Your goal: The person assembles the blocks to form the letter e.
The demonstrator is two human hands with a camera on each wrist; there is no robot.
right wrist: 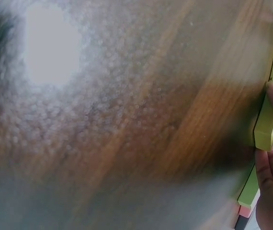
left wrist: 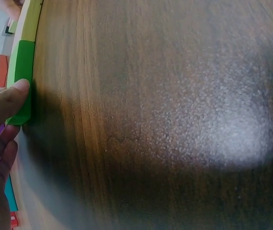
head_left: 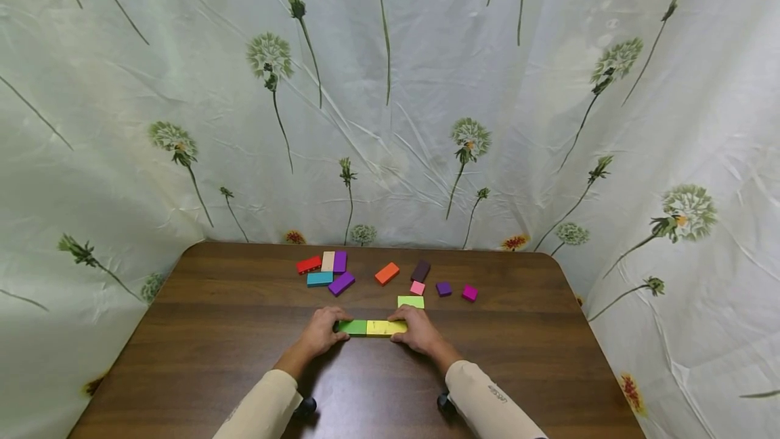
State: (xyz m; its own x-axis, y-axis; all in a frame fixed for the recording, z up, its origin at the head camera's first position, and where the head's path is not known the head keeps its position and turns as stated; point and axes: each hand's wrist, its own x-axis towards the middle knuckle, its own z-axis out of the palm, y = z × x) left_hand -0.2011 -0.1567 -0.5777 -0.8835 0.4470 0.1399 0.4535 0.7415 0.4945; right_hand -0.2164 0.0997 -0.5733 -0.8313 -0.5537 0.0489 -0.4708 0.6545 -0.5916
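A green block [head_left: 352, 328] and a yellow block [head_left: 384, 328] lie end to end on the brown table, forming one straight bar. My left hand [head_left: 321, 332] grips the green block at its left end, thumb on the near side, as the left wrist view also shows. At the other end, my right hand [head_left: 419, 330] holds the yellow block between thumb and fingers. The seam between the two blocks [left wrist: 27, 41] looks closed in the left wrist view. Just behind the right hand sits a light green block [head_left: 411, 301], partly covered by that hand.
Toward the back left are a red block [head_left: 309, 264], a beige block [head_left: 328, 261], a teal block [head_left: 319, 280] and purple blocks [head_left: 342, 284]. Orange [head_left: 386, 274], dark [head_left: 420, 271], pink [head_left: 417, 288] and magenta [head_left: 470, 293] blocks lie to the right. A flowered curtain [head_left: 390, 100] hangs behind.
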